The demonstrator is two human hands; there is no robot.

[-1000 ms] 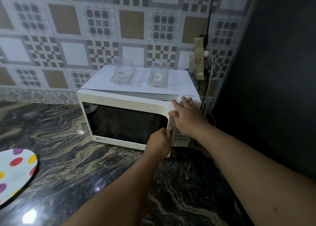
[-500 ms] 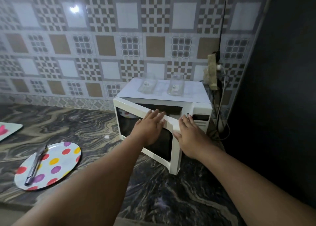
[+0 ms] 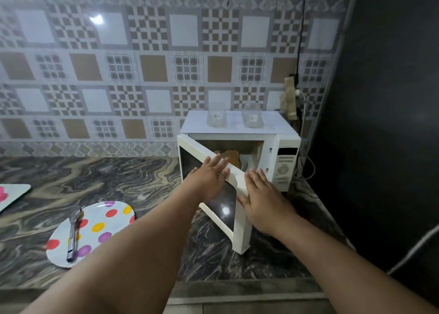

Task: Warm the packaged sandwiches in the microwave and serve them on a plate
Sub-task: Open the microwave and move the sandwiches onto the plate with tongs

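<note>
A white microwave [image 3: 286, 161] stands at the back right of the marble counter, its door [image 3: 238, 183] swung well open toward me. Inside, a brown sandwich [image 3: 231, 156] shows above the door's top edge; the rest of the cavity is hidden. My left hand [image 3: 209, 178] rests flat on the outer face of the door near its top, fingers spread. My right hand [image 3: 261, 201] lies flat against the door's free edge, fingers apart. A polka-dot plate [image 3: 99, 228] lies on the counter at the left with metal tongs [image 3: 72, 235] on it.
Two empty clear plastic packages [image 3: 216, 117] [image 3: 252, 119] stand on a white sheet on the microwave's top. A dark wall [image 3: 380, 123] closes the right side, with a socket and cables [image 3: 291, 102] behind the microwave. Another tray's corner [image 3: 11, 195] shows far left.
The microwave door went from nearly closed to wide open. My left hand moved from the door's edge to its outer face, and the view pulled back, bringing the plate and tongs into sight.
</note>
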